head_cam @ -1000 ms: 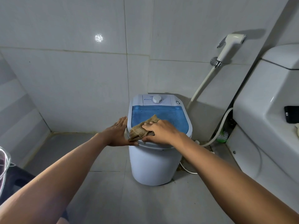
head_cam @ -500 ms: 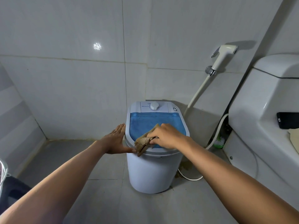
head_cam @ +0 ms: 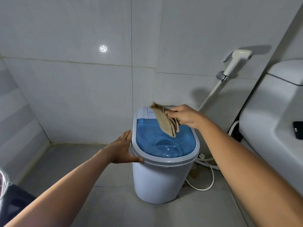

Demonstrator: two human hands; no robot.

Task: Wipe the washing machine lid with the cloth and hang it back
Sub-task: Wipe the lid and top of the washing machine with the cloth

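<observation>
A small white washing machine (head_cam: 162, 179) stands on the tiled floor against the wall, its see-through blue lid (head_cam: 164, 145) shut. My right hand (head_cam: 183, 116) holds a folded brown cloth (head_cam: 165, 121) in the air above the back half of the lid; the cloth hangs down and hides the control dial. My left hand (head_cam: 122, 149) lies flat against the machine's left rim, fingers straight, thumb on the front edge.
A white toilet tank (head_cam: 268, 115) fills the right side, with a black phone (head_cam: 298, 131) on it. A bidet sprayer (head_cam: 236, 61) hangs on the wall behind. A white hose and cable (head_cam: 206, 176) lie on the floor right of the machine.
My right hand has lifted the cloth off the lid's front edge and carried it up and back. My left hand stays on the left rim.
</observation>
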